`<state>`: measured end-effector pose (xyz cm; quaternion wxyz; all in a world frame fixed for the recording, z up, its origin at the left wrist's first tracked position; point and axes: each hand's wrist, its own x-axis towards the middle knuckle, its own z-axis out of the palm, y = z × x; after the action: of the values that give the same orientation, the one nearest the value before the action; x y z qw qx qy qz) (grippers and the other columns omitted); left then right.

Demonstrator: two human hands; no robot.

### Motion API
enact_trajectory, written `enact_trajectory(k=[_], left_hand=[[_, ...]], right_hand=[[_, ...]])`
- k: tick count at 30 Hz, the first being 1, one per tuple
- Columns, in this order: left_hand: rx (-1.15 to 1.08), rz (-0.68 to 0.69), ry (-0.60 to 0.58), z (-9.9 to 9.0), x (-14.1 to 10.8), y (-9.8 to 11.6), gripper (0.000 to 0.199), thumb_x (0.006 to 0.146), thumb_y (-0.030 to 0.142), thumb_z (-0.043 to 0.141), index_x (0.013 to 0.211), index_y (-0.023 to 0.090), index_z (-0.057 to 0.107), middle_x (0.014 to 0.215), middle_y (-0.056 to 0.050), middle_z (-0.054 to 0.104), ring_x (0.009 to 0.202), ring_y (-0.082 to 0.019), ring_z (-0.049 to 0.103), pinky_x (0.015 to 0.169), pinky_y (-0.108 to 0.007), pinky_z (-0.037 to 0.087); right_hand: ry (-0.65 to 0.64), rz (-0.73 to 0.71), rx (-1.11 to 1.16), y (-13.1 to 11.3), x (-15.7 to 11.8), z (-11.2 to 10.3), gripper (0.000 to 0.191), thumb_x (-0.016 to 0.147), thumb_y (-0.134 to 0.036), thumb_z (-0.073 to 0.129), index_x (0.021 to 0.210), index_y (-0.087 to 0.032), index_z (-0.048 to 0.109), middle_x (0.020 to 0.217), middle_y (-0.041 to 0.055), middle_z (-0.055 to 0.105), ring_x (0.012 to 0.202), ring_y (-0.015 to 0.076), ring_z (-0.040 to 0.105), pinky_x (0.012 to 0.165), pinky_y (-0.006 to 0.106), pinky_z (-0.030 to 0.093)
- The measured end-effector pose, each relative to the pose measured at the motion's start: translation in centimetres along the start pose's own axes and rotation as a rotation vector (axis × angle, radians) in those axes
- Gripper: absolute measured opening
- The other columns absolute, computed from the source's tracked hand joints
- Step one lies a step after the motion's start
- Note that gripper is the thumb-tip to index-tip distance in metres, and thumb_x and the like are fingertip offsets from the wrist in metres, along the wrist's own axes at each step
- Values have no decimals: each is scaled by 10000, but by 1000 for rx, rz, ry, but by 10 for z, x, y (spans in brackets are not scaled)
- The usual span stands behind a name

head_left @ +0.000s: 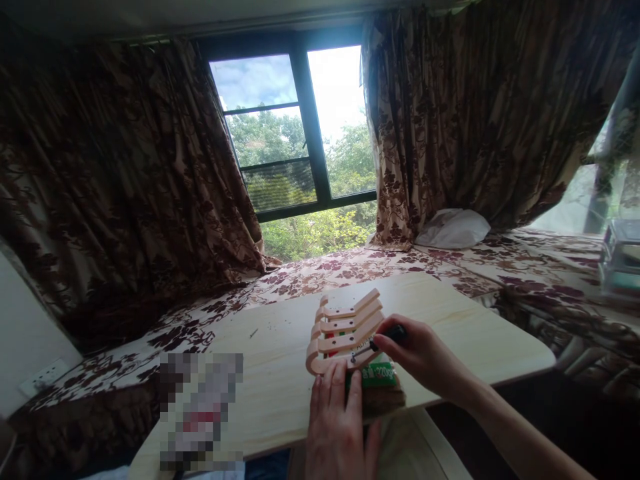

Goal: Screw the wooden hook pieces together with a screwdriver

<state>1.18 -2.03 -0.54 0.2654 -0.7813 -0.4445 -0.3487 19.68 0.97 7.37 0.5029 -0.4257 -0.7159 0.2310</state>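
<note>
A pale wooden rack (344, 325) with several curved, angled slats and dark screw spots lies on a green and brown package (383, 393) near the table's front edge. My left hand (337, 423) rests palm down with fingers stretched, its fingertips on the nearest slat. My right hand (417, 350) is closed around a black-handled tool (395, 334), to the right of the rack. The tool's thin shaft points down and left at the nearest slat, close to a dark screw spot. Whether the tip touches the screw is too small to tell.
The light wooden table (425, 300) has small dark bits behind the left side. A blurred-out object (203, 413) lies at front left. Beyond are a patterned cloth ledge (320, 267), a white bag (453, 229), curtains and a window. A clear plastic box (623, 260) stands far right.
</note>
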Motion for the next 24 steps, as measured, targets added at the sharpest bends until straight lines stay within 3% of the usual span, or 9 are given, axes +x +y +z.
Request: enact_trajectory(k=[16, 22, 24], left_hand=[[-60, -19, 24, 7, -4, -3, 458, 875, 419, 359, 1233, 183, 518, 1395, -71, 395, 1287, -265, 358, 985, -423, 444], [97, 193, 26, -2, 3, -19, 557, 821, 491, 473, 1269, 159, 488, 1308, -91, 503, 1177, -248, 492, 886, -366, 513], [131, 192, 29, -3, 7, -18, 584, 798, 509, 505, 1273, 171, 487, 1275, -75, 540, 1128, -242, 534, 860, -362, 527]], right_hand=[[-15, -38, -109, -4, -8, 9, 217, 843, -389, 528, 761, -194, 578, 611, -14, 592, 528, 117, 490, 514, 227, 374], [4, -47, -232, -12, -2, 0, 199, 848, -391, 515, 784, -213, 576, 595, -22, 578, 514, 123, 484, 514, 239, 361], [45, -54, -246, -15, 4, -8, 197, 845, -400, 515, 793, -214, 555, 581, -30, 554, 505, 121, 467, 504, 236, 357]])
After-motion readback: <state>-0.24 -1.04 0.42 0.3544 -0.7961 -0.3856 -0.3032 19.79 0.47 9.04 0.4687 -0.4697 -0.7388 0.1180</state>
